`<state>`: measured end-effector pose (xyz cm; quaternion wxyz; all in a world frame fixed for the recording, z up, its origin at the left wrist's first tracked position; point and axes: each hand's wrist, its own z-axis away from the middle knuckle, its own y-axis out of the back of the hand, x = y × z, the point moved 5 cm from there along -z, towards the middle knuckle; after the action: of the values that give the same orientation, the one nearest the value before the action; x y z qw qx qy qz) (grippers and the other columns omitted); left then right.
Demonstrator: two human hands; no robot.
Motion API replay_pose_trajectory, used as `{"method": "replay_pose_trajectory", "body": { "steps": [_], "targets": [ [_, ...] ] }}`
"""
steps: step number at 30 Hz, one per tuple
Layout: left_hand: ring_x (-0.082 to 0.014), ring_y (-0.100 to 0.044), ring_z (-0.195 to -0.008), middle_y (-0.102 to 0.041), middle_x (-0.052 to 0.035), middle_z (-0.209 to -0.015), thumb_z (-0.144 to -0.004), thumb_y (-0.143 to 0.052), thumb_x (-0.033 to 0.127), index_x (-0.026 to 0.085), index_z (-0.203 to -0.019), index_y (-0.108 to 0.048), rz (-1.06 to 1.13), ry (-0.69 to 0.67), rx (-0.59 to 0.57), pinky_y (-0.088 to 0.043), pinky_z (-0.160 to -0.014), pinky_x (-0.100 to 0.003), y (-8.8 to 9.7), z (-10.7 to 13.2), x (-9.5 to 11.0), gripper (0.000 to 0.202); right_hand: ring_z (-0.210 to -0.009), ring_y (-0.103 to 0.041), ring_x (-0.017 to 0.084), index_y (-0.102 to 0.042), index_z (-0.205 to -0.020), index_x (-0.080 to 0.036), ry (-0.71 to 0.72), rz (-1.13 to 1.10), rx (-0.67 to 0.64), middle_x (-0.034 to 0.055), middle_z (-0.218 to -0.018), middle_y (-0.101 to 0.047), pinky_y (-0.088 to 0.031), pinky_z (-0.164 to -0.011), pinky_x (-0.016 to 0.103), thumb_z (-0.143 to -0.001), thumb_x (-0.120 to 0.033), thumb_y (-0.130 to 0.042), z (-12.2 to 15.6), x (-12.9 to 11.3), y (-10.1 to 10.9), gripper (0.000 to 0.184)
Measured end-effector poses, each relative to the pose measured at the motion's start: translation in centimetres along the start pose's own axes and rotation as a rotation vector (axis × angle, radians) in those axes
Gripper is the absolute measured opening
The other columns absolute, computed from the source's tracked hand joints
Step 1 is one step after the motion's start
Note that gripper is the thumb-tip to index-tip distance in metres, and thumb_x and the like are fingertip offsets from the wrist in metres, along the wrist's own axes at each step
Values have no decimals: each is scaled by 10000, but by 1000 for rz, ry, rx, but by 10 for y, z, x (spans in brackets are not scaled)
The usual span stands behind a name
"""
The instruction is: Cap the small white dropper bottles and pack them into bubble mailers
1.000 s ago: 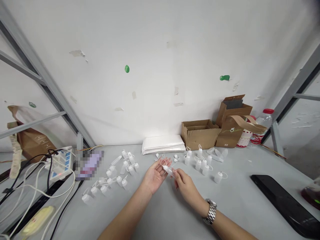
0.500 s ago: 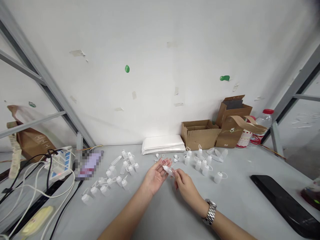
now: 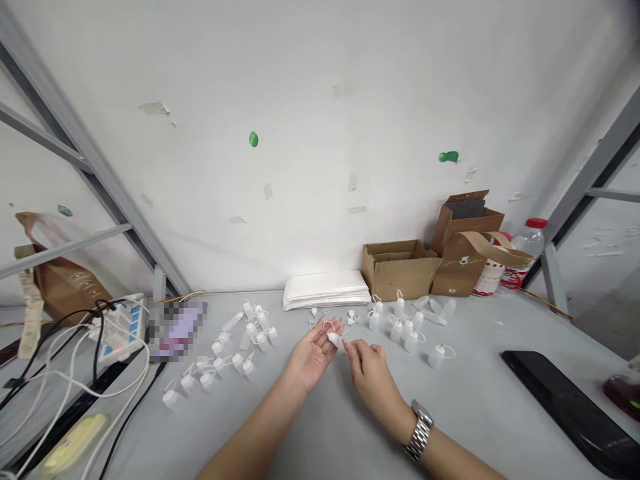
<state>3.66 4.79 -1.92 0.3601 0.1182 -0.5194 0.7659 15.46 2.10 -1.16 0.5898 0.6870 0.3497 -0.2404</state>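
A small translucent squeeze bottle (image 3: 334, 339) with a white cap and a looped cap strap lies tilted between my hands. My left hand (image 3: 311, 353) is palm up, and its fingers support the bottle at the cap end. From the right, my right hand (image 3: 369, 367) pinches the bottle's body between thumb and fingers, hiding its lower end. Similar small bottles (image 3: 249, 333) stand and lie in a group to the left. Another group of bottles (image 3: 407, 328) is to the right, with one bottle (image 3: 436, 356) standing apart. Loose white caps (image 3: 351, 315) lie just beyond my left fingertips.
White flat sheets or packets (image 3: 325, 291) are stacked against the wall, beside a cardboard box (image 3: 400, 277) and a brown paper bag (image 3: 457, 267). A black object (image 3: 560, 407) lies at right. A power strip (image 3: 123, 327) with tangled cables and a pixelated purple item (image 3: 180, 330) occupy the left.
My right hand has turned slightly at the bottle, and its fingers now cover more of the body. My left hand stays nearly still beneath the cap end.
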Motion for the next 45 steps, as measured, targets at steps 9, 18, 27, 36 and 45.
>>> {"method": "replay_pose_trajectory", "body": {
  "steps": [9, 18, 27, 36, 45],
  "targets": [
    [-183, -583, -1019, -610, -113, -1121, -792, -544, 189, 147, -920, -568, 1, -77, 48, -498, -748, -238, -1, 2, -3, 137, -762, -472, 249, -526, -781, -208, 21, 30, 9, 79, -698, -591, -326, -713, 349, -895, -457, -242, 3, -2, -1, 395],
    [-192, -562, -1052, -627, -115, -1095, -789, -540, 160, 141, -918, -595, 53, -191, 74, -476, -840, -247, -2, 7, -13, 142, -762, -485, 249, -509, -761, -213, 22, -26, 34, 87, -712, -597, -346, -731, 370, -886, -485, -225, 6, -4, -7, 412],
    [-213, -539, -1084, -599, -118, -1147, -792, -540, 333, 158, -943, -594, -17, -224, -12, -455, -884, -307, -10, 7, -7, 238, -428, -446, 142, -391, -684, -225, -168, -542, -150, -26, -482, -480, -371, -474, 275, -842, -592, -187, -2, 7, -21, 449],
    [-225, -568, -1038, -669, -159, -988, -692, -651, 244, 83, -814, -685, -259, -389, -27, -385, -931, -283, -7, 7, 2, 204, -581, -549, 146, -489, -721, -190, -48, -646, -237, 0, -618, -580, -431, -584, 269, -799, -531, -426, -3, -1, -19, 355],
    [-228, -537, -1077, -651, -116, -1057, -687, -644, 348, 148, -825, -693, -432, -307, -43, -366, -934, -314, -10, 8, 5, 248, -788, -556, 173, -569, -784, -193, 73, -461, -60, 40, -833, -596, -434, -756, 295, -737, -435, -569, 7, -8, 65, 246]
  ]
}}
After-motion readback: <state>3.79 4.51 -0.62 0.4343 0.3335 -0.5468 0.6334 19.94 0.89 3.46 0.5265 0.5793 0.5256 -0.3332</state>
